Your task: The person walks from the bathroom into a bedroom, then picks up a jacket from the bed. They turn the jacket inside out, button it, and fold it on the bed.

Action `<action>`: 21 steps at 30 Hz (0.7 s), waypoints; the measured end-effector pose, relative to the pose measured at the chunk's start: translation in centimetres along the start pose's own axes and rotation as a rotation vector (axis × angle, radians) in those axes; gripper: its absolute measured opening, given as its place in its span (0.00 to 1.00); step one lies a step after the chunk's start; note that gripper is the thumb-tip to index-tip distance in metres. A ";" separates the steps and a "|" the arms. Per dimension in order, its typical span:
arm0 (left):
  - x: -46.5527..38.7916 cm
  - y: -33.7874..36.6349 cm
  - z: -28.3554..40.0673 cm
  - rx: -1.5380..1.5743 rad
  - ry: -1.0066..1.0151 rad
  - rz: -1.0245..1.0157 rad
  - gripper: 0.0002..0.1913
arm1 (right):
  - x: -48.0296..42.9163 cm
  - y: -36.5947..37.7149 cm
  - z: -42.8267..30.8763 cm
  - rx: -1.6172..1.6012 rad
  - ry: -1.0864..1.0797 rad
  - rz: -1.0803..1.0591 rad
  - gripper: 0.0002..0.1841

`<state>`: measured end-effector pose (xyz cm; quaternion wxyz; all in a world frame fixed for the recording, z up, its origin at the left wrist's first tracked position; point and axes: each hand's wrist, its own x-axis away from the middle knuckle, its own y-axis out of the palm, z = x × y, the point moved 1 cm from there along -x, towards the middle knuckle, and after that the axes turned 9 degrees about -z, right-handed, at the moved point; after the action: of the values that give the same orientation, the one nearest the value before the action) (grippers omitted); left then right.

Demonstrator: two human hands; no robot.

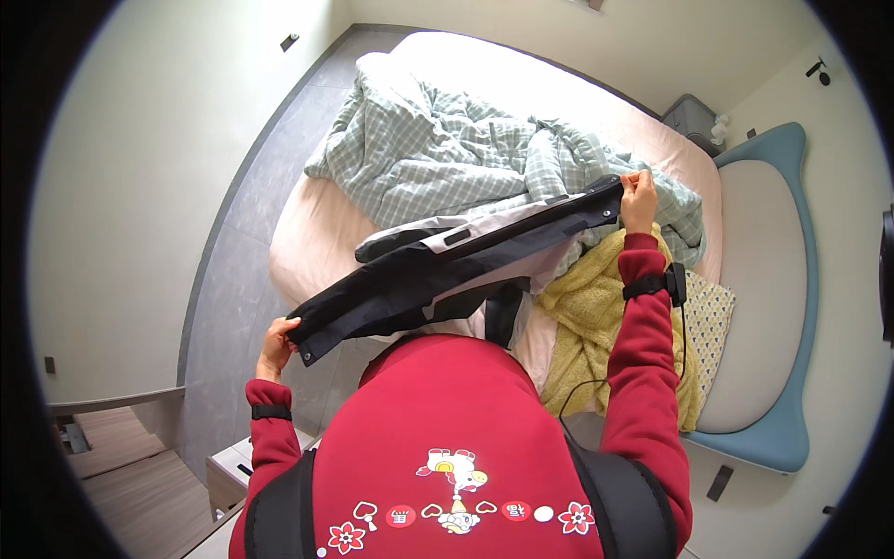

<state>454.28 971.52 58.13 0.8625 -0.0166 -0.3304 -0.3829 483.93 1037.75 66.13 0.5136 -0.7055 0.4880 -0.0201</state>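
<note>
A black, navy and light grey jacket (pixel 433 269) is stretched slantwise in front of me, above the near part of the bed. My left hand (pixel 277 346) grips its lower left end, beside a metal snap. At the upper right end, near two more snaps, my right hand (pixel 638 199) pinches the dark edge. Part of the jacket hangs down towards my body, where some of it is hidden. Behind it lies a rumpled green-and-white checked quilt (pixel 447 154). A yellow fleece blanket (pixel 590 300) lies crumpled beneath my right forearm.
The bed has a pink sheet (pixel 311 237) and a blue-framed headboard (pixel 803 279) on the right. A patterned pillow (pixel 709 321) lies by the headboard. A grey bedside cabinet (pixel 688 122) stands at the far corner. Wooden furniture (pixel 140 496) is at lower left, beside the grey floor.
</note>
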 end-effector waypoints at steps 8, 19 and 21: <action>-8.6 4.6 3.2 -1.233 0.248 -0.037 0.17 | 4.2 -2.9 -16.0 -0.278 -0.425 -0.061 0.07; -13.1 28.3 16.1 -0.964 0.952 -0.727 0.51 | 13.0 -3.7 -26.0 -0.616 -0.547 -0.363 0.12; -14.2 28.9 16.8 -0.956 0.914 -0.831 0.59 | 14.1 -4.4 -26.0 -0.655 -0.546 -0.356 0.12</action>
<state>457.41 1005.87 69.48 0.5984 -0.1018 0.2793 -0.7440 480.43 1009.41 75.01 0.3617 -0.8830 0.1868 0.2336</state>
